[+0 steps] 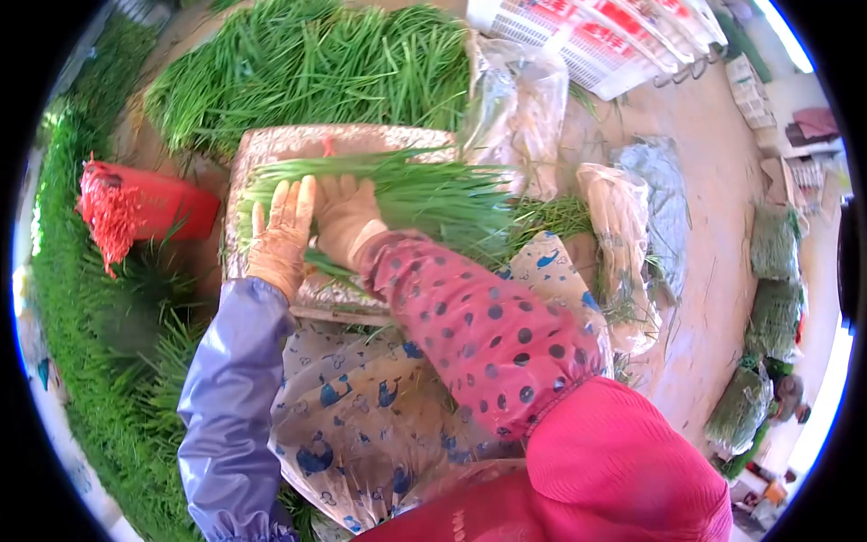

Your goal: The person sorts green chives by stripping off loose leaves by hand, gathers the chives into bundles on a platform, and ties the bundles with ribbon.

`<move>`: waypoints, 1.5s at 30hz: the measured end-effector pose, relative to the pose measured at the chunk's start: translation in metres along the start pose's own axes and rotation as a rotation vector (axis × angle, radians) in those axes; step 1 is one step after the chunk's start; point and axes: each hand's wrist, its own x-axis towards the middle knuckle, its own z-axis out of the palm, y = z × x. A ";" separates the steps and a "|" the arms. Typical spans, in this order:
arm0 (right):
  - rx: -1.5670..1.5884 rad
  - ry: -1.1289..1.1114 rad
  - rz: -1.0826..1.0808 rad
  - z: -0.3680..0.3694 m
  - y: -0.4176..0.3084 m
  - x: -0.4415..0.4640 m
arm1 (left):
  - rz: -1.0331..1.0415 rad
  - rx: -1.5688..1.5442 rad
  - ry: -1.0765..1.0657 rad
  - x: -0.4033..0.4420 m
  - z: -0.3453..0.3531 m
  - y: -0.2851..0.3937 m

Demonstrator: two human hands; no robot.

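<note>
the bunch of long green leaves (pixel 433 194) lies crosswise on the mottled board (pixel 361 137), its loose ends reaching past the right edge. the left hand (pixel 282 230), in a tan glove, is wide, palm down and fingers stretched out over the end of the bunch on the left. the right hand (pixel 343 217), gloved too, lies against it on the bunch with its fingers extended; its thumb is hidden, so i cannot tell whether it grips any leaves. to work neatly here, the palms should stay flat and the pressure light and even, since thin leaves likely bruise or fold under a hard squeeze; nudging stray blades parallel and evening up the end by the left hand would suit, while the right hand steadies the middle. the board has a pale, worn edge, with a heap of greens (pixel 316 72) just beyond it. a red container (pixel 181 206) with red strands (pixel 113 221) at its mouth sits to the left, a clear plastic bag (pixel 533 117) lies to the right, and further off on the pale floor (pixel 713 208) wrapped green bundles (pixel 775 242) line the side of the room.
</note>
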 end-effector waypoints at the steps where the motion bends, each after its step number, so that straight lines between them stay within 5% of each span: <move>1: 0.005 -0.029 -0.017 -0.003 -0.001 0.000 | -0.033 -0.083 -0.046 0.011 0.010 -0.005; 3: 0.037 -0.204 -0.102 -0.020 0.014 0.002 | -0.070 -0.152 0.043 0.028 0.053 -0.014; 6: 0.465 -0.127 -0.328 -0.078 0.087 -0.004 | -0.132 -0.132 -0.027 0.026 0.044 -0.002; 8: 0.576 -0.004 -0.058 -0.080 0.141 0.006 | -0.116 -0.058 0.031 0.024 0.060 -0.006; 11: 0.093 0.163 0.052 0.004 0.267 0.022 | -0.125 -0.011 0.004 0.026 0.069 -0.006; 13: 0.001 -0.147 0.194 0.027 0.302 0.003 | -0.085 0.053 0.102 0.029 0.080 -0.012; 17: -0.147 -0.206 0.304 0.081 0.322 0.018 | -0.115 -0.007 -0.011 0.029 0.060 -0.004; 22: -0.336 -0.194 0.081 0.136 0.334 0.060 | -0.051 0.031 0.044 0.032 0.064 -0.009; 27: -0.261 0.024 0.084 0.173 0.367 0.066 | 0.074 0.082 0.159 0.034 0.066 -0.014; 32: -0.149 -0.059 0.132 0.205 0.403 0.033 | 0.115 0.131 0.172 0.033 0.067 -0.018; 33: 0.255 0.189 0.224 0.237 0.409 0.023 | 0.095 0.110 0.171 0.033 0.066 -0.015; 36: 0.370 0.332 0.355 0.232 0.392 0.022 | 0.111 0.158 0.207 0.036 0.065 -0.012; 38: 0.607 0.081 0.520 0.211 0.380 0.033 | 0.102 0.195 0.200 0.036 0.070 -0.016; 43: 0.315 0.059 0.426 0.153 0.362 0.060 | 0.075 0.138 0.124 0.036 0.060 -0.009; 45: 0.815 0.493 0.530 0.120 0.334 0.060 | 0.065 0.091 0.105 0.035 0.060 -0.011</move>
